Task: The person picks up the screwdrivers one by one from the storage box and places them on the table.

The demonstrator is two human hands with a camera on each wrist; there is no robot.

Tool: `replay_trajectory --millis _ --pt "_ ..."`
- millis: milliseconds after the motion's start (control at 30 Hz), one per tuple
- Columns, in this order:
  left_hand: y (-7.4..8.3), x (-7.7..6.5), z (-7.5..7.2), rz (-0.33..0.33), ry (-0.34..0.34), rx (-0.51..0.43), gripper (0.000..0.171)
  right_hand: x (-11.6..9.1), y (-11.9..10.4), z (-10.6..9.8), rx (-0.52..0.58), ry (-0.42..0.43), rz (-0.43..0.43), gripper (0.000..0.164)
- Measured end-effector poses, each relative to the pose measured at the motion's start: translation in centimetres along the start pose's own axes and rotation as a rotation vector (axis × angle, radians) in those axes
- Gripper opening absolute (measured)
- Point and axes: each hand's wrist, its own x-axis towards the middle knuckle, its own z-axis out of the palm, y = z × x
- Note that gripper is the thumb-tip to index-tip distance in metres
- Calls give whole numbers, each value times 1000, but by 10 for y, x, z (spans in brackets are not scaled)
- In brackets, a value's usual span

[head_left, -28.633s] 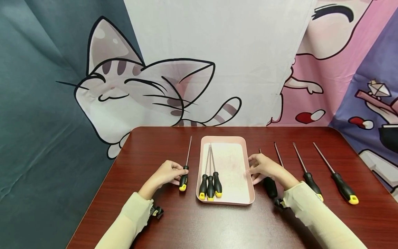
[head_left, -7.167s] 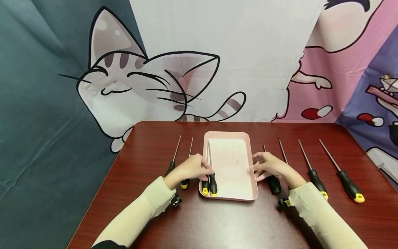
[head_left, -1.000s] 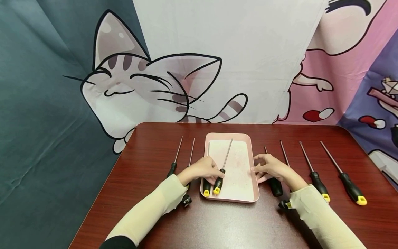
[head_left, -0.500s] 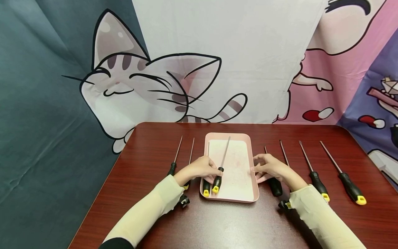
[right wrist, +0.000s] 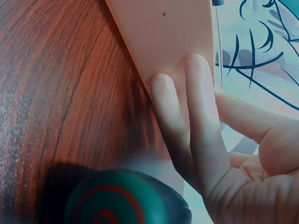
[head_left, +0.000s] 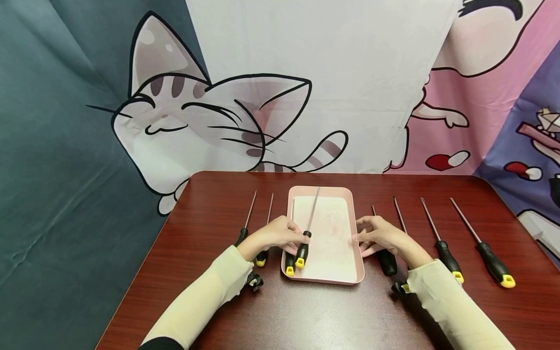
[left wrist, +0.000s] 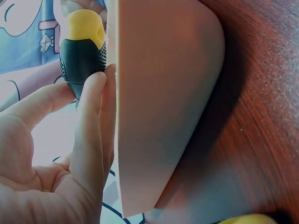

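Observation:
Over the left side of a pink tray (head_left: 337,243), my left hand (head_left: 282,232) pinches a screwdriver (head_left: 302,253) by its black handle between thumb and fingers. The yellow handle end faces me, and the shaft points away toward the tray's far rim. Another black-and-yellow screwdriver (head_left: 290,264) lies along the tray's left wall, partly hidden by that hand. My right hand (head_left: 377,234) holds the tray's right wall, thumb at the rim and fingertips (right wrist: 196,63) pressed on the outside. Just below that hand lies a screwdriver with a dark green end (right wrist: 114,200).
Left of the tray, two screwdrivers lie on the table: a nearer one (head_left: 261,257) and one partly behind my left forearm (head_left: 241,236). To the right, one shaft (head_left: 400,214) runs behind my right hand, and two screwdrivers (head_left: 447,257) (head_left: 495,262) lie farther out.
Over the last second, the left hand and its screwdriver have moved left and slightly away. Since the oldest frame, the tray went from three screwdrivers inside to one lying plus the held one.

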Motion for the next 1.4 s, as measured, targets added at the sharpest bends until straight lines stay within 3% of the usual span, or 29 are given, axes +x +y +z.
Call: replay_trajectory --millis 733,1400 --pt "-3 -14 -23 1 -9 -82 18 0 0 -1 -2 15 13 67" --pt "-18 -35 -49 -2 42 -60 21 1 -1 1 -4 13 11 66"
